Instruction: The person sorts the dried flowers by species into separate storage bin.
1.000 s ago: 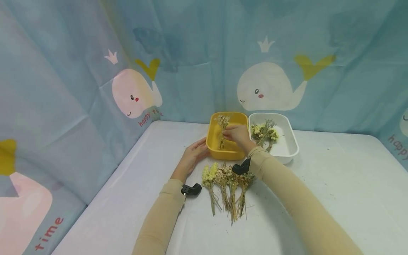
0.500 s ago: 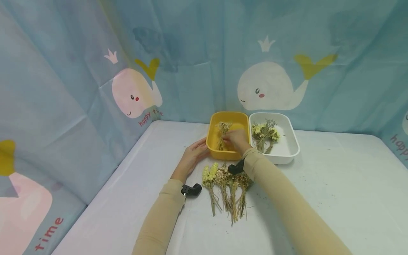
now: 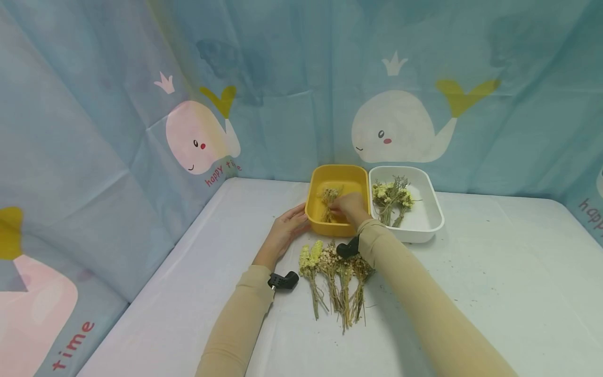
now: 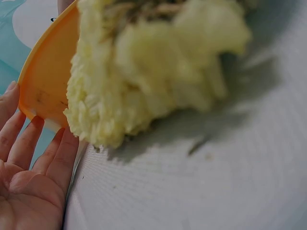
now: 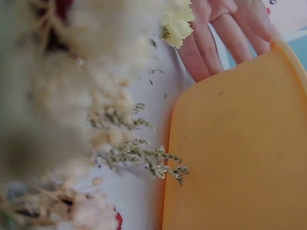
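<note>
In the head view, my right hand (image 3: 350, 205) reaches down into the yellow bin (image 3: 327, 229) and pinches a small dried flower bouquet (image 3: 330, 195) by its stems. The blossoms point toward the back and the stems toward me. My left hand (image 3: 287, 224) rests its fingers against the bin's left side. Those fingers (image 4: 23, 146) look fairly straight in the left wrist view, touching the outer wall. The right hand's fingertips are partly hidden, and the right wrist view does not show that hand.
Right beside the yellow bin stands a white bin (image 3: 434, 215) holding dried bouquets (image 3: 391, 199). In front of both bins lie a yellow-flowered bouquet (image 3: 309, 262) and several brownish ones (image 3: 345, 272) in a row. A whale-print curtain (image 3: 282, 141) hangs behind the table.
My right hand has lowered into the yellow bin with the bouquet, which now lies lower in it. The left hand has stayed at the bin's side.
</note>
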A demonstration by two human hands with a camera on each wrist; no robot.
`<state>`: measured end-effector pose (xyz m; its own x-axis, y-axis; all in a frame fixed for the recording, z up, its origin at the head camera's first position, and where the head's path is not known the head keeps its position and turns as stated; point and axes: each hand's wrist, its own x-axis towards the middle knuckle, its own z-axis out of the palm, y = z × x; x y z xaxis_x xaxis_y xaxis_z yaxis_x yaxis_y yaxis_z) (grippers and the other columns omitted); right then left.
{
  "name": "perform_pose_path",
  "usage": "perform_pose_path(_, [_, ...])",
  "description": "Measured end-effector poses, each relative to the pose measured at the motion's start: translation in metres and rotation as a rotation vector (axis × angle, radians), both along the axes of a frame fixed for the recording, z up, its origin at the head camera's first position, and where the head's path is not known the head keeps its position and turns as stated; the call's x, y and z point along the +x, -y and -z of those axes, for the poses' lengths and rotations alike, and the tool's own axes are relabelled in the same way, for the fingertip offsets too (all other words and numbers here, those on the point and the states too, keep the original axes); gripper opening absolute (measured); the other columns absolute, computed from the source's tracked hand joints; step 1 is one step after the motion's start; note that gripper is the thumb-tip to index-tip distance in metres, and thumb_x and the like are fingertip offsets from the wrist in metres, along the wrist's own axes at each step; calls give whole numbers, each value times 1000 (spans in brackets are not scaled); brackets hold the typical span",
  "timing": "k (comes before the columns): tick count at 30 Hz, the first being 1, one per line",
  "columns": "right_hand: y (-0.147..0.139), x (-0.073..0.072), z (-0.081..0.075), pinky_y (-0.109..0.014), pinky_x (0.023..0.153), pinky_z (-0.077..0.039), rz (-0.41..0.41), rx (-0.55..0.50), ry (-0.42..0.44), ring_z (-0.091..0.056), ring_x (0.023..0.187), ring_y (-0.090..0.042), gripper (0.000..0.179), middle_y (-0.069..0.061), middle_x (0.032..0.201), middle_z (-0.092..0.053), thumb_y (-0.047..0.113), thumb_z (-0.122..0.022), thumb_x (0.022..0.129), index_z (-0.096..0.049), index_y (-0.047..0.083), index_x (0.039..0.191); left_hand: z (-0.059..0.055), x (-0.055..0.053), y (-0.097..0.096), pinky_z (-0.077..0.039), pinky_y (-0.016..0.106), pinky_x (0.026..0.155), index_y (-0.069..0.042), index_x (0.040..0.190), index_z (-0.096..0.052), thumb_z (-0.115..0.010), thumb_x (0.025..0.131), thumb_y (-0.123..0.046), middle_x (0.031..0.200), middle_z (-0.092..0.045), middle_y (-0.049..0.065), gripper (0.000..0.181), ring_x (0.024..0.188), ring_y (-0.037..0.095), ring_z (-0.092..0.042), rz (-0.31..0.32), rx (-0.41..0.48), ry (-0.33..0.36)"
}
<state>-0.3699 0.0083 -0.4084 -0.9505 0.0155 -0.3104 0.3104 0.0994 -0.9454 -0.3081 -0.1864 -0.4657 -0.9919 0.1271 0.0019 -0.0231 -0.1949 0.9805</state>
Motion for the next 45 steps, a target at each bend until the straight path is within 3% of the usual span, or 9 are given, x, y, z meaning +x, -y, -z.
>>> perform_pose_path(7, [-1,-3,0,-24,68,-64,-20,59,-5,-73,66,-14,32,-25,122,-68,-2,-74,85,-69,-8,117,-1,-1,0,-48,41,112,-10,149,-46,-60,100,-16,154,-47,10,51,138,29,-51,-1,0,1])
perform_pose_path(11, [-2,-3,0,-21,66,-61,-47,242,-48,-70,71,-15,34,-22,114,-70,3,-79,81,-70,-9,111,-1,0,0,-47,42,114,-8,150,-44,-57,101,-14,155,-45,11,50,139,30,-48,6,2,-4])
perform_pose_path(15, [-6,4,-7,-28,80,-63,-77,138,-51,-69,76,-17,34,-21,110,-71,0,-75,82,-68,-12,113,-3,2,-1,-46,41,114,-8,149,-46,-59,101,-15,154,-46,10,50,139,30,-49,-4,-2,3])
perform_pose_path(18, [-13,15,-18,-34,93,-61,-132,-42,-54,-74,86,-19,35,-23,117,-70,-2,-67,90,-63,-13,123,-4,3,-2,-47,41,114,-9,148,-48,-60,100,-15,153,-48,9,49,138,29,-50,-13,4,17])
perform_pose_path(21, [-21,31,-31,-35,97,-58,-196,-82,-94,-74,98,-24,39,-25,125,-66,1,-65,93,-59,-13,129,-3,2,-3,-47,41,114,-10,147,-49,-60,100,-15,152,-49,9,49,138,30,-51,-16,5,20])
perform_pose_path(26, [-40,58,-45,-37,100,-57,-265,-25,-116,-69,113,-29,42,-21,127,-66,9,-70,92,-61,-4,131,-2,2,-2,-47,41,113,-11,147,-48,-60,100,-16,152,-49,9,49,137,30,-51,-15,-12,7])
perform_pose_path(32, [-63,88,-49,-34,97,-58,-333,8,-137,-75,96,-15,43,-15,114,-74,11,-72,91,-61,-7,129,-1,3,1,-48,40,113,-10,148,-48,-61,100,-17,153,-48,9,51,138,30,-50,-10,-1,3])
perform_pose_path(39, [-86,118,-51,-35,97,-58,-384,28,-124,-73,106,-22,46,-14,120,-72,14,-72,91,-61,-7,130,-1,3,1,-51,37,109,-12,144,-53,-64,98,-16,149,-53,6,48,134,28,-54,-32,8,14])
perform_pose_path(45, [-107,135,-48,-36,97,-58,-416,30,-128,-74,101,-17,49,-4,107,-76,16,-73,91,-58,-9,131,-3,1,-1,-49,37,111,-10,148,-48,-62,99,-17,152,-50,7,51,138,27,-51,-13,3,9])
